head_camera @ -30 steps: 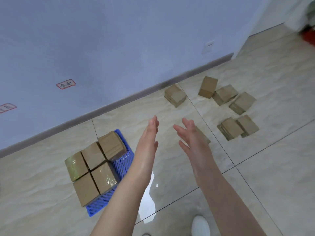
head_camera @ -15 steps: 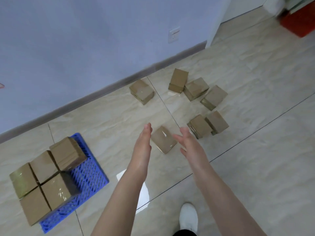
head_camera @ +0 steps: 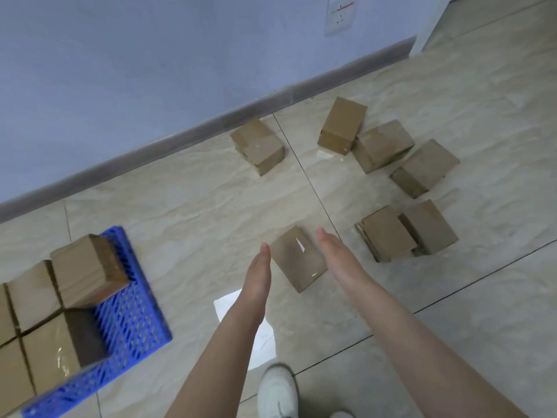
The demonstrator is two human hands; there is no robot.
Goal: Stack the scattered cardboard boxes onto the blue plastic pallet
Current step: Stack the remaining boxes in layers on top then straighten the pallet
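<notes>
A taped cardboard box lies on the tiled floor between my two hands. My left hand is on its left side and my right hand on its right, both with straight fingers and palms facing the box; I cannot tell whether they touch it. The blue plastic pallet lies at the lower left with several boxes on it, one box stacked on top. Several more boxes lie scattered farther off: one by the wall, a cluster and a pair on the right.
A blue wall with a grey skirting board runs behind the boxes, with a socket on it. My white shoe stands at the bottom. A bright light reflection shows on the glossy floor.
The view has swung right and closer to the floor; the pallet slid to the left edge. Both hands have moved forward and down to either side of the nearest box.
</notes>
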